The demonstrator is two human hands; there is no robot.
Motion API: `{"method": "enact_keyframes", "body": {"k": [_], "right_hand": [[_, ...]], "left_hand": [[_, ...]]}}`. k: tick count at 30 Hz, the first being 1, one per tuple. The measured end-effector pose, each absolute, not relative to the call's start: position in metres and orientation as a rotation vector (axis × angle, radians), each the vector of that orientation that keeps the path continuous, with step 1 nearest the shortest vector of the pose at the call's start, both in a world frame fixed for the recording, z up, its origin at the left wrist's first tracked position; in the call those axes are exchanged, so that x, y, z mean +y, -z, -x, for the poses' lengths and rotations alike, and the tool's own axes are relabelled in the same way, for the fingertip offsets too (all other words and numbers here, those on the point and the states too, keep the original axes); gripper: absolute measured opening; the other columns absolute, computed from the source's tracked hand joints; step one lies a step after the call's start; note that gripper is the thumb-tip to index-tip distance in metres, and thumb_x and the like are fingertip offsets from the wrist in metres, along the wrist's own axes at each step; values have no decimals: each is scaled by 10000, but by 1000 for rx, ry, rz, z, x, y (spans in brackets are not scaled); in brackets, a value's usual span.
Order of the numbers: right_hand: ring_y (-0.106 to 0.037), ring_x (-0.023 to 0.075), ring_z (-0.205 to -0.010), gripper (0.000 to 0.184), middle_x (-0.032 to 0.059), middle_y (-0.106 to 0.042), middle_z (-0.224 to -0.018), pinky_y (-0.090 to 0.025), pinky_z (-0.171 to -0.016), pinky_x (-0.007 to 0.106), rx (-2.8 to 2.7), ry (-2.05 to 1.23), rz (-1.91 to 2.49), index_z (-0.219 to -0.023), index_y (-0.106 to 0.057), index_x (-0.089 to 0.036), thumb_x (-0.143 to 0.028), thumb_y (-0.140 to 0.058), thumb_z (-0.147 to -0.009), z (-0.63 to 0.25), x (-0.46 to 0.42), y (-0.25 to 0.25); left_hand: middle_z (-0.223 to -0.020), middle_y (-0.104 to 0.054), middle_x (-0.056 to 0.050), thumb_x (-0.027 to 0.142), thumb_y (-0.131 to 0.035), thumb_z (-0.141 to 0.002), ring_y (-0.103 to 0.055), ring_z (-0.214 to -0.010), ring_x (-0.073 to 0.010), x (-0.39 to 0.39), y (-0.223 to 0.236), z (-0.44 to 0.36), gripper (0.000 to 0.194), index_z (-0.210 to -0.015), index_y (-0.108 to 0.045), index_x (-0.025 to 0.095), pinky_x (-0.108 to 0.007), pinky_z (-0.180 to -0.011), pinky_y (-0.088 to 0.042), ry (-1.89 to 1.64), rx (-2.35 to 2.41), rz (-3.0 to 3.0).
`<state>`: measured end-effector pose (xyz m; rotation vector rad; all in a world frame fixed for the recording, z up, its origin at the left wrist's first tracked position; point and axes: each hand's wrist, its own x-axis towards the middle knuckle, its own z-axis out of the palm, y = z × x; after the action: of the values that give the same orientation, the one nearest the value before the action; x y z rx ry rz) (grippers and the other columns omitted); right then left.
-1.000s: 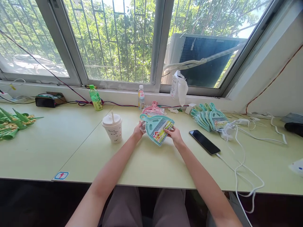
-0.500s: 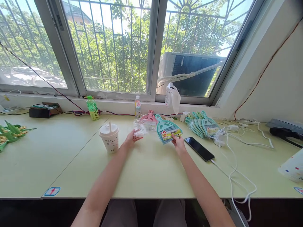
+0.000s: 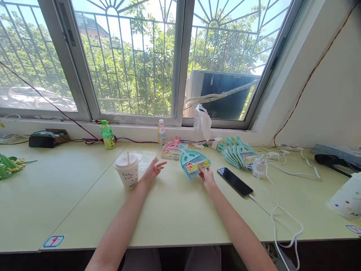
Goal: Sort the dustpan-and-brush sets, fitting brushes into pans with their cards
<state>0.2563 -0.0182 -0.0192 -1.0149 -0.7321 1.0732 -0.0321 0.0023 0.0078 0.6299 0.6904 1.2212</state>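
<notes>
My right hand (image 3: pixel 207 176) grips a mint-green mini dustpan and brush set (image 3: pixel 193 162) by its lower right edge, handle pointing up and away, a yellow label across the bristles. My left hand (image 3: pixel 153 169) is empty, its fingers spread, just right of a white lidded cup with a straw (image 3: pixel 127 173). Behind that hand a crumpled clear plastic bag (image 3: pixel 142 159) lies on the table. A pink dustpan set (image 3: pixel 172 149) rests beyond the green one and is partly covered by it.
Several green dustpan sets (image 3: pixel 237 152) are piled at the back right. A black phone (image 3: pixel 235 182) on a white cable (image 3: pixel 278 207) lies right of my right hand. Two bottles, one green-capped (image 3: pixel 107 135) and one clear (image 3: pixel 161 133), stand near the window, with a tissue pack (image 3: pixel 202 122) on the sill.
My left hand has let go of the clear plastic bag, which now lies behind the cup. My right hand still holds the green dustpan set. The camera view has shifted slightly.
</notes>
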Motion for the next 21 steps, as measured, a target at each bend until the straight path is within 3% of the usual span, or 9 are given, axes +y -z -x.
{"method": "enact_keyframes", "body": {"k": [4,8,12,14,16,21], "right_hand": [[-690,209,-813,415,46,-703,-917,-588,-715,339,-816,-1160,979,-909,-578,-227,-354,-805,-586,-247,-22,16],[-693,189,-772,394,58,-712,-883,-580,-688,305,-923,-1326,954,-889,-595,-188,-295,-813,-580,-243,-21,13],[-674,187,-577,344,105,-714,-765,-521,-466,249,-978,-1428,1102,-813,-606,-137,-296,-804,-581,-254,-13,15],[-599,159,-415,330,77,-682,-620,-409,-336,211,-936,-1308,1212,-765,-581,-138,-319,-794,-589,-265,-8,16],[-561,128,-371,343,24,-652,-568,-354,-310,184,-817,-1128,1218,-784,-536,-170,-400,-746,-640,-278,-3,16],[-671,144,-616,443,20,-650,-812,-521,-511,237,-484,-864,984,-962,-439,-238,-612,-537,-748,-307,3,11]], "left_hand": [[-653,-682,-70,445,-561,-837,-562,-389,-115,-15,-5,-3,445,-1194,-507,186,-174,-365,-359,-937,793,-1020],[-661,-680,-65,539,-554,-805,-617,-451,-174,-30,9,-43,427,-1083,-496,220,-213,-372,-357,-977,839,-1110],[-537,-583,26,442,-596,-805,-534,-367,-124,-22,19,-48,290,-1000,-492,254,-214,-365,-300,-1197,825,-1022],[-460,-472,68,401,-565,-833,-460,-328,-104,-14,19,-40,219,-987,-497,262,-223,-371,-274,-1290,899,-946],[-457,-424,72,391,-530,-854,-439,-342,-110,-7,18,-31,188,-989,-499,263,-239,-399,-284,-1339,1017,-895],[-510,-414,59,458,-552,-832,-423,-385,-112,-7,12,-24,250,-942,-465,252,-239,-416,-275,-1367,1052,-903]]}}
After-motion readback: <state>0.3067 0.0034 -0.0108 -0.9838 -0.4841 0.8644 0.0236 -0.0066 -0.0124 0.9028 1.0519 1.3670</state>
